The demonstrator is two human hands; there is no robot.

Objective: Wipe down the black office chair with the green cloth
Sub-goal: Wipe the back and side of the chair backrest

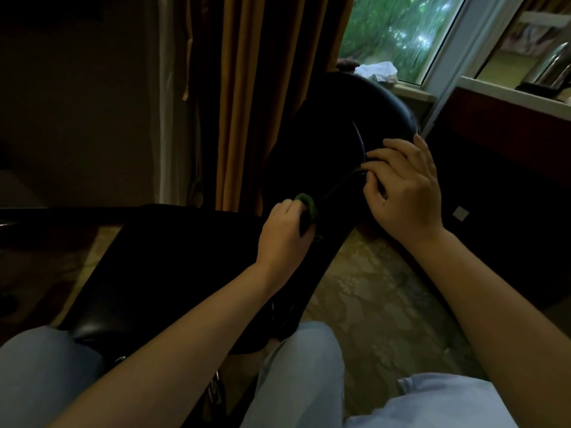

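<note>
The wiping is in progress, and it looks to be at the middle of the task. The black office chair (173,257) stands in front of the person, its seat (139,273) at the near left and its backrest (333,125) further away, towards the window (398,29).

The left hand (282,233) grips the green cloth (309,205). Its fingers are curled tightly round the bunched cloth, and only a small fold of it shows above them. The cloth is pressed into the place where the seat and the backrest meet.

The right hand (404,186) holds the backrest. Its fingers are bent and hooked on a curved seam there, with the thumb lying higher on the padding. I judge that this hand steadies the chair, or opens the seam for the cloth.

The next move probably calls for drawing the cloth along this joint and then up over the backrest, while the right hand keeps the chair from turning. The dark surface makes it hard to see which parts are already clean.

As for containers, only a metal vessel (553,63) stands on the ledge at the far right, and what it holds cannot be seen. Something white and crumpled (377,71) lies on the window sill behind the backrest.
</note>
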